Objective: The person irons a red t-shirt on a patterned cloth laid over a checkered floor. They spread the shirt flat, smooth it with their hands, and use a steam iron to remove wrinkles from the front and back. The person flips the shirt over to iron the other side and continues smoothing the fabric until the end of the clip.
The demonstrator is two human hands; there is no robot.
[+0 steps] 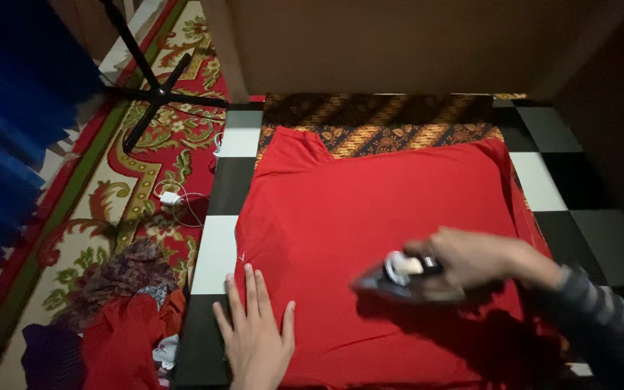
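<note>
Garment: a plain red cloth shirt [370, 217] lies spread flat on the floor, collar end toward the far wall, filling the middle of the view.
Left hand: the left hand [258, 328] lies palm down on the shirt's near left edge, fingers spread wide and flat, gripping nothing.
Right hand: the right hand [471, 256], in a grey striped sleeve, is wrapped round the handle of a dark iron with a pale knob [399, 278].
Iron: it sits on the red shirt, right of centre and toward the near edge, nose pointing left; it is blurred, so finer detail is hard to tell.
Under the shirt: a brown and gold patterned batik cloth [399, 126] shows beyond the collar, and black and white chequered floor tiles [218, 217] frame it on both sides.
Pile: a loose heap of clothes [120, 318], red, purple and floral brown, lies at the near left, just beside the tiles.
Floor at left: a red, green and cream ornate carpet [146, 173] carries a small white plug with a cable [171, 197] and the black legs of a stand [157, 90].
Room: a blue curtain [9, 130] hangs at the far left; a plain brown wall panel [399, 43] closes the far side.
</note>
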